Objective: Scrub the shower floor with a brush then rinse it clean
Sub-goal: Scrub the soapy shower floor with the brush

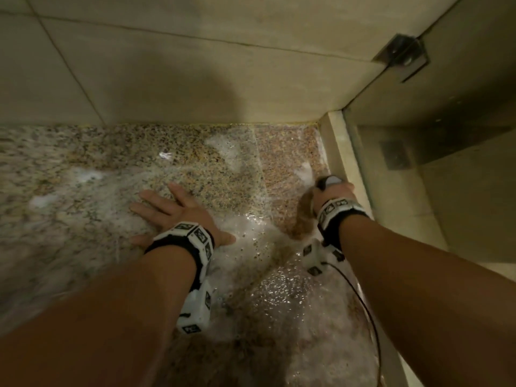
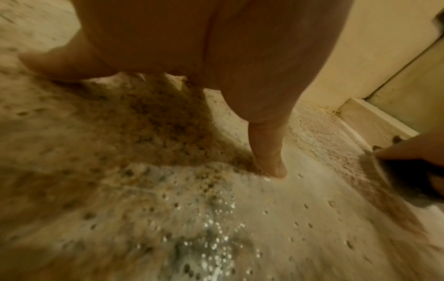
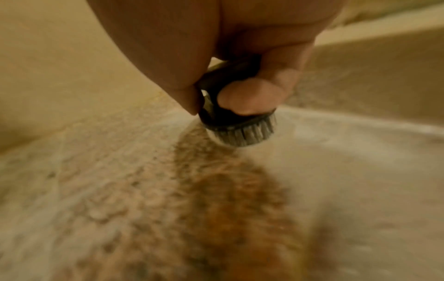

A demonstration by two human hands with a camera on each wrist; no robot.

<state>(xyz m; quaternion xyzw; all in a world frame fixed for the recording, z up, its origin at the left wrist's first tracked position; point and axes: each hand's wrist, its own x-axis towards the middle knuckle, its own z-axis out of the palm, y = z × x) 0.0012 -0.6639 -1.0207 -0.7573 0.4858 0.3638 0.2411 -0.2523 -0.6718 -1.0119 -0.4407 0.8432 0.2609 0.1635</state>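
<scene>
The speckled granite shower floor (image 1: pixel 83 169) is wet and streaked with white foam. My left hand (image 1: pixel 170 213) lies flat on it with fingers spread, palm down; its thumb (image 2: pixel 271 152) touches the wet stone. My right hand (image 1: pixel 333 192) grips a small round black brush (image 3: pixel 230 114) near the right kerb. The grey bristles (image 3: pixel 242 134) press on the foamy floor (image 3: pixel 120 180). Only the brush's top (image 1: pixel 328 182) shows past the knuckles in the head view. At the right edge of the left wrist view the right hand (image 2: pixel 413 152) appears with the dark brush.
A beige tiled wall (image 1: pixel 195 65) rises just beyond the floor. A low stone kerb (image 1: pixel 339 152) and a glass panel with a metal hinge (image 1: pixel 402 55) bound the right side. A black cable (image 1: pixel 363 297) runs from my right wrist device.
</scene>
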